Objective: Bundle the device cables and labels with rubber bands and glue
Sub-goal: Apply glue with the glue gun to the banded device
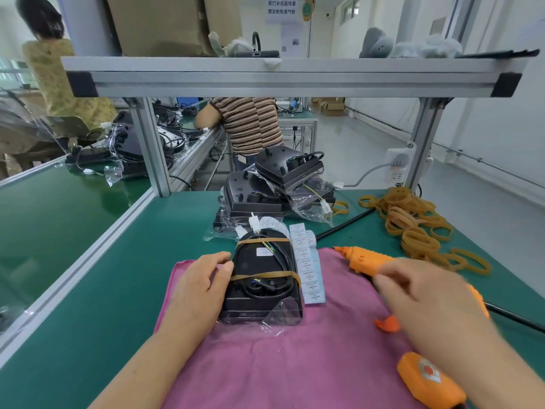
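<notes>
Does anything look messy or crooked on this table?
Yes. The stack of bagged devices at the back sits crooked, each one turned a different way. The rubber bands on the right lie in a loose, spread-out heap. The label strip trails loose beside the banded device.

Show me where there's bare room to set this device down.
Widest free patch: the green mat between the pink cloth and the metal rail. The near part of the cloth, in front of the device, is also free. Crowded on the right: labels, glue gun, rubber bands. The stacked devices fill the far middle.
</notes>
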Demonstrator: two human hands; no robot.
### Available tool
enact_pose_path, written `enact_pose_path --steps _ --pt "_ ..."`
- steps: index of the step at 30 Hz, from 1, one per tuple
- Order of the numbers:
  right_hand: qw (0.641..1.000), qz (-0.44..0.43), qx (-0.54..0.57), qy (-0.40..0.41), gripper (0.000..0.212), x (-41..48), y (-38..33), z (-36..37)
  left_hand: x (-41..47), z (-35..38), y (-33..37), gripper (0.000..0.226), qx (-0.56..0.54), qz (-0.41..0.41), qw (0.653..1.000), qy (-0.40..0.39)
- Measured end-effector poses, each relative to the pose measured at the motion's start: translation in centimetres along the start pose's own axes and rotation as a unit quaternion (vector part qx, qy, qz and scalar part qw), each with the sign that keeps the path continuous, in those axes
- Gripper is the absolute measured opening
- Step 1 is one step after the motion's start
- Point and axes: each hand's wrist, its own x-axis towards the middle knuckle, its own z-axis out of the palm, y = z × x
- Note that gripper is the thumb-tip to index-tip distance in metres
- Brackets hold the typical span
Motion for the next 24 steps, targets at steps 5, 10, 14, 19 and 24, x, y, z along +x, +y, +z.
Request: enact_pose_path --steps 5,10,14,19,24 --pt "0.987 -0.015 0.035 -0.153 0.022 3.3 -5.5 7.2 1.7 -0.3 0.7 0.048 0.061 -0.008 0.995 -0.073" --pt "0.982 0.022 0.095 -0.161 0.025 4.6 -5.4 10.5 2.8 -0.1 1.6 0.051 0.071 -0.15 0.981 -0.102" --pt "0.979 0.053 0.164 -0.109 0.028 4.1 -4.7 11.1 2.9 0.7 2.4 0.041 -0.064 -0.235 0.964 -0.104" --pt "0.966 0.08 0.226 -0.099 0.021 4.1 -4.0 11.8 2.0 1.8 3.7 0.043 -0.159 -0.262 0.952 -0.019" --pt "0.948 0.087 0.296 -0.08 0.028 4.1 -3.8 12.6 1.1 -0.1 3.9 0.038 -0.204 -0.233 0.951 0.022"
